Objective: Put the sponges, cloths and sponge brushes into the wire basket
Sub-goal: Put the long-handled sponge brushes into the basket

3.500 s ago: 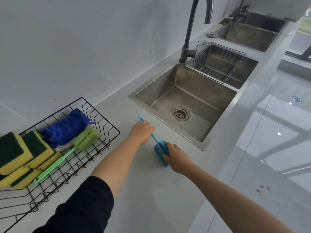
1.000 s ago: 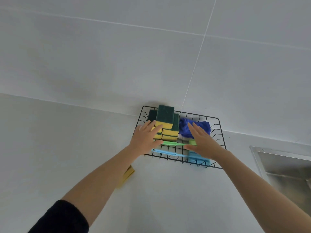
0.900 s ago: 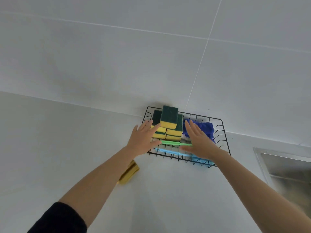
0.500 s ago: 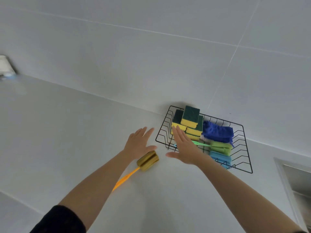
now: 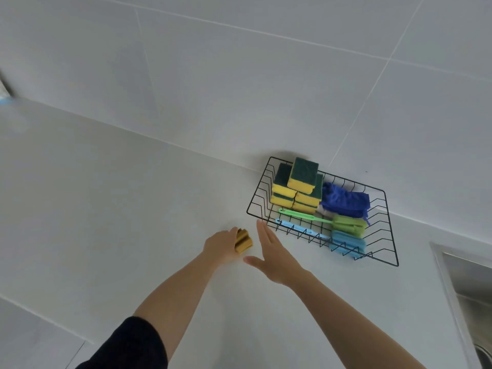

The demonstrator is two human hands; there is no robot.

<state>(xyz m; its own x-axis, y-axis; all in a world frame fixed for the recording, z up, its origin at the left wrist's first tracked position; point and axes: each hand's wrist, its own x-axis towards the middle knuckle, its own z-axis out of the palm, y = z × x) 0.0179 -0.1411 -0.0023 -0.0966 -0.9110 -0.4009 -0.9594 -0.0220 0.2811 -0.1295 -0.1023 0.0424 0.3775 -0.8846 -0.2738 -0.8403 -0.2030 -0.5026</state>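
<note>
Yellow brush point(image 5: 243, 241): prob. light, soft foam head, stiff thin handle (hidden under arm). Best taken by head or just behind it. Ribbed yellow-orange foam, on surface just left of basket point(image 5: 393, 258). Left hand point(image 5: 222, 246) curled onto head; right hand point(image 5: 275, 258) flat, spread, empty.

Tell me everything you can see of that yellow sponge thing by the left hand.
The yellow sponge brush lies on the white counter, just outside the wire basket. Only its ribbed, foam-looking head shows; the left hand covers the rest and touches it. The right hand hovers open beside it.
</note>
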